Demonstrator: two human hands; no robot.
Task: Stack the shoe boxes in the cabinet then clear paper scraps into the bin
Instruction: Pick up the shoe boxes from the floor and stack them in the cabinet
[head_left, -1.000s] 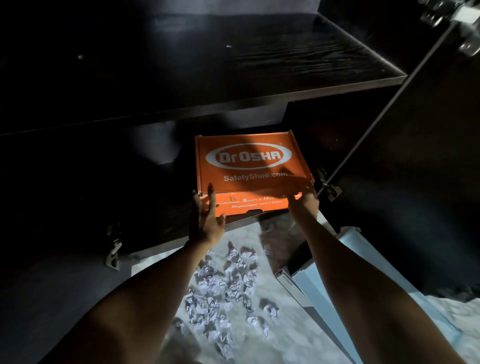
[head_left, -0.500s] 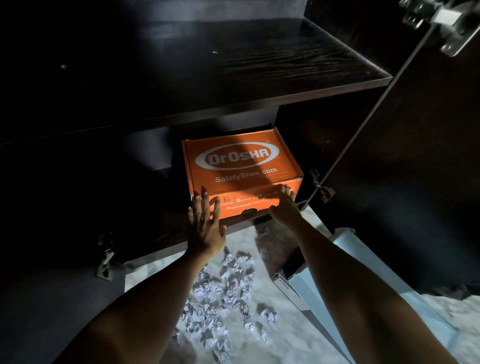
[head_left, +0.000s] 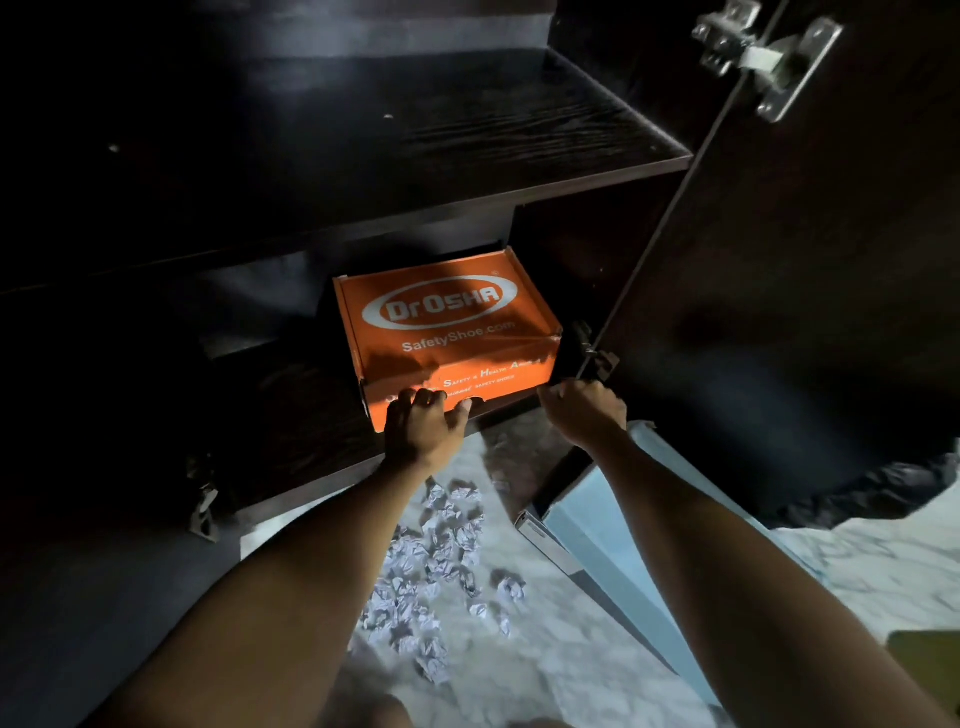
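An orange shoe box with white lettering lies flat on the lower shelf of a dark cabinet, near the shelf's right end. My left hand is curled against the bottom left of the box's front face, fingers on its lower edge. My right hand hangs at the box's front right corner with its fingers curled in, one fingertip just at the corner. Crumpled white paper scraps are heaped on the marble floor below, between my forearms.
An empty upper shelf juts out above the box. The open cabinet door with metal hinges stands to the right. A light blue box-like object leans on the floor under my right arm. Black crinkled plastic shows at the far right.
The box has slid further back on the shelf and turned slightly. My left hand has gone from flat fingers to curled ones. My right hand has slipped off the front face to the corner.
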